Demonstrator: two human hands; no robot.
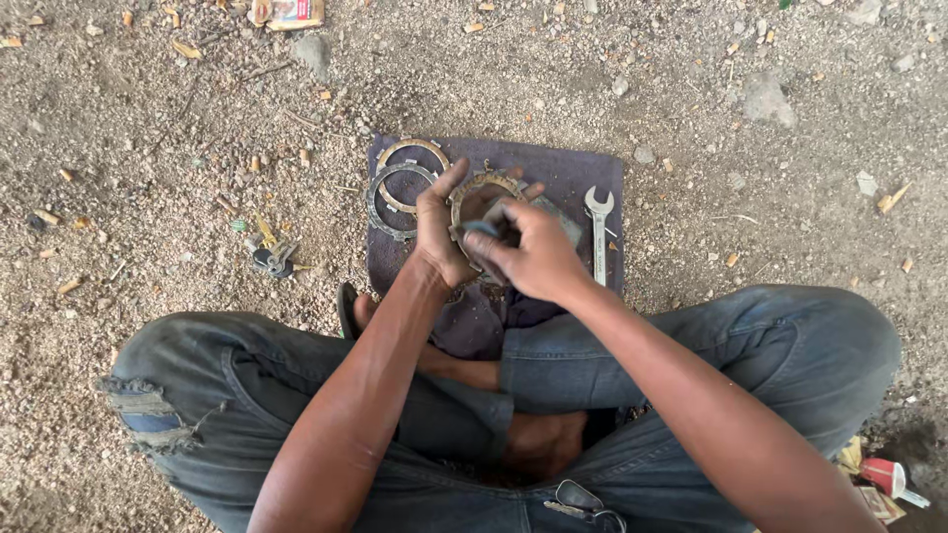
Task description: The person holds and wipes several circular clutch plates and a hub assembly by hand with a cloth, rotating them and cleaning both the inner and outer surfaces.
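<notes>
Gravel ground [750,148] strewn with stones and dry leaf bits, purple cloth [568,168] holding two stacked ring plates [400,188] and an open-end wrench [598,232], a key bunch [272,259] left of the cloth, small carton [286,12] (top edge), red-white packet [884,477] lower right.

Bare gravel ground [691,118], strewn with stones and dry leaf bits. Spread on it, under the fingers, a purple cloth [553,168]. Left of the fingers on the cloth, two metal rings [400,183]; right of them, a spanner [598,232]. Farther left on the dirt, possibly keys [272,259].
</notes>
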